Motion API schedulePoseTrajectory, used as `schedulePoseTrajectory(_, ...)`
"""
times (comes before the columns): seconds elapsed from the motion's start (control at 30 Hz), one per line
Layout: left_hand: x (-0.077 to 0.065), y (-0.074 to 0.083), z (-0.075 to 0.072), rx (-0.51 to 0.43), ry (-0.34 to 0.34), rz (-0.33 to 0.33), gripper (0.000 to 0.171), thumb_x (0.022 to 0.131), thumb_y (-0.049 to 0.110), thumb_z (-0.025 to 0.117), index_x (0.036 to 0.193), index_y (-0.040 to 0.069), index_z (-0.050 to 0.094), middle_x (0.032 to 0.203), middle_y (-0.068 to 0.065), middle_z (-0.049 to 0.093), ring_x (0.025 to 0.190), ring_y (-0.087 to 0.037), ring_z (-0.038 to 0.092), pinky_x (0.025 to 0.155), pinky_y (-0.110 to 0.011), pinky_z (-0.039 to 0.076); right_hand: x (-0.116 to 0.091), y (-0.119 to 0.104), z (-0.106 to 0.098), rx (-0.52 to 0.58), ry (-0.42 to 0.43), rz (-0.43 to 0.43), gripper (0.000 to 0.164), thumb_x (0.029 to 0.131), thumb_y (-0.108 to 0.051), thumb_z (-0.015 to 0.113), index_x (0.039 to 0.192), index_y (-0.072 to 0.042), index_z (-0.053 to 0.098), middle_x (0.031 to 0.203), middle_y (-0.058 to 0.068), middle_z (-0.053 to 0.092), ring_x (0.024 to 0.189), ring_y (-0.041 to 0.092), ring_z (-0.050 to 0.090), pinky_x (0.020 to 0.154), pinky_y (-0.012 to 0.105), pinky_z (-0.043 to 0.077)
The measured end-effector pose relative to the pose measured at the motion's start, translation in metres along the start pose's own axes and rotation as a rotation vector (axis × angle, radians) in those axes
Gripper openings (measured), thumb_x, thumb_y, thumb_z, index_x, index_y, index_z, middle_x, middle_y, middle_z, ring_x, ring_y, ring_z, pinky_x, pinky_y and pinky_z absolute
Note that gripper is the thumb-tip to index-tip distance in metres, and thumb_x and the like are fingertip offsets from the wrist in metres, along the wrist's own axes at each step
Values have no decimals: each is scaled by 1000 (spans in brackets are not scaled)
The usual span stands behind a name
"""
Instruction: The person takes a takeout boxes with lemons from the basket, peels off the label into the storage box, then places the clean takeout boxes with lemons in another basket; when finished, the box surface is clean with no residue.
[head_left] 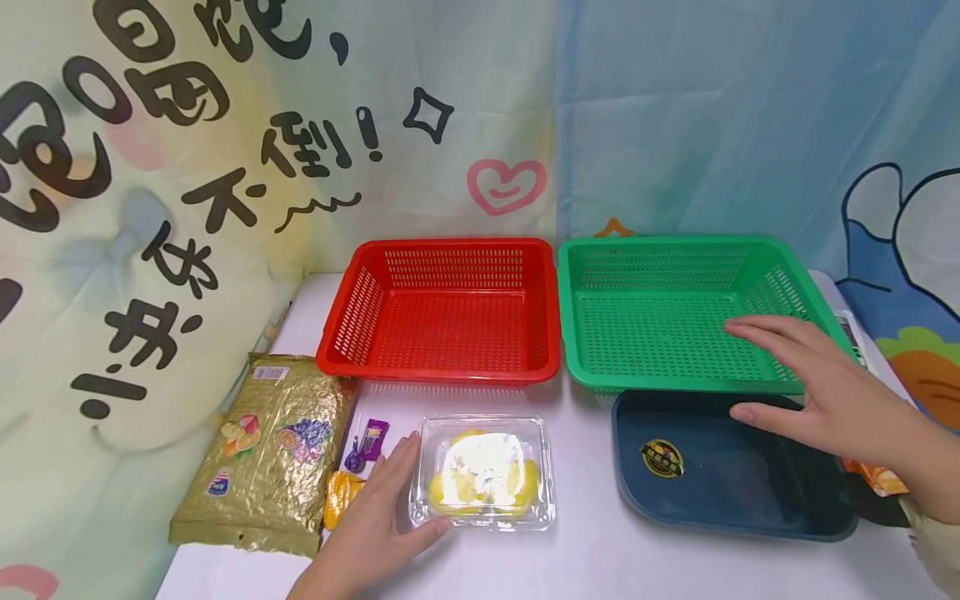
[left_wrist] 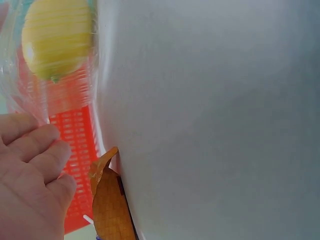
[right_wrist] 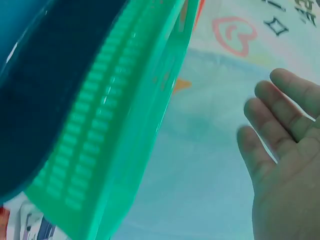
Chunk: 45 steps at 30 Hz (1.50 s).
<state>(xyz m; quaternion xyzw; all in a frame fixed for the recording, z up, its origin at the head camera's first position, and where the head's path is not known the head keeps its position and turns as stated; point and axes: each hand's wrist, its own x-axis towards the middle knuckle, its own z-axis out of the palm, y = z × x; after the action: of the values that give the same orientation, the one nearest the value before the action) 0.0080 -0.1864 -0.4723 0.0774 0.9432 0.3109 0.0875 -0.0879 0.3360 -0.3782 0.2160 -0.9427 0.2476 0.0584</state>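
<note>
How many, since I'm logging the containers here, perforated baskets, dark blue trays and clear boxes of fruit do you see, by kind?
Rectangular perforated plastic baskets: 2 (red basket, green basket)
Dark blue rounded-corner plastic tray: 1
Clear plastic box of yellow fruit: 1
Total: 4 containers

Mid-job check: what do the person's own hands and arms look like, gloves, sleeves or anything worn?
The left hand and the right hand are both bare, with no glove or ring that I can see. A pale cream fabric sleeve shows on the right forearm at the head view's edge; on the left arm, no sleeve is in view.
</note>
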Motion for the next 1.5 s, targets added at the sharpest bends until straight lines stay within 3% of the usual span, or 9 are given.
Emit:
schedulePoseTrajectory(0.2, 0, 1, -1, -6, -3, -4, 111, 82, 73, 74, 168, 25, 21, 174, -3, 25, 161, -35, 26, 129, -60, 25, -7, 22, -8, -83, 97, 46, 102, 75, -25, 93, 160, -5, 39, 160, 28, 37, 142, 54, 30, 126, 76, 9)
schedulePoseTrajectory(0.53, 1, 2, -1, -11, -15, -10, 112, 82, 72, 75, 168, 24, 22, 174, -4, 24, 162, -33, 24, 130, -58, 22, -24, 60, -7, -117, 211, 174, 96, 90, -35, 79, 164, -2, 28, 166, 32, 25, 152, 56, 20, 126, 76, 11)
schedulePoseTrajectory(0.73, 0, 0, -1, -9, -21, -16, 113, 82, 73, 74, 168, 25, 21, 175, -3, 24, 161, -34, 25, 129, -59, 22, -30, 74, -3, -152, 186, 310, 101, 93, -44, 74, 165, 2, 19, 167, 35, 17, 156, 54, 12, 127, 74, 4)
schedulePoseTrajectory(0.9, 0, 0, -1, -10, -28, -22, 113, 82, 74, 74, 168, 25, 20, 175, -3, 23, 161, -35, 24, 129, -60, 22, -36, 84, 2, -169, 177, 373, 100, 96, -44, 72, 165, 3, 16, 168, 36, 14, 156, 54, 9, 127, 74, 3)
schedulePoseTrajectory(1.3, 1, -1, 1, 0, -10, -2, 111, 82, 74, 73, 168, 24, 22, 174, -2, 25, 161, -32, 26, 129, -58, 23, -46, 105, 18, -185, 165, 416, 100, 99, -48, 68, 166, 1, 12, 166, 38, 13, 151, 59, 13, 125, 78, 7)
schedulePoseTrajectory(1.5, 1, -1, 1, 4, -4, 4, 111, 83, 72, 75, 168, 24, 22, 174, -3, 25, 161, -30, 26, 130, -54, 22, -48, 108, 21, -188, 164, 418, 99, 100, -49, 65, 164, 6, 13, 165, 39, 14, 149, 58, 14, 127, 76, 6)
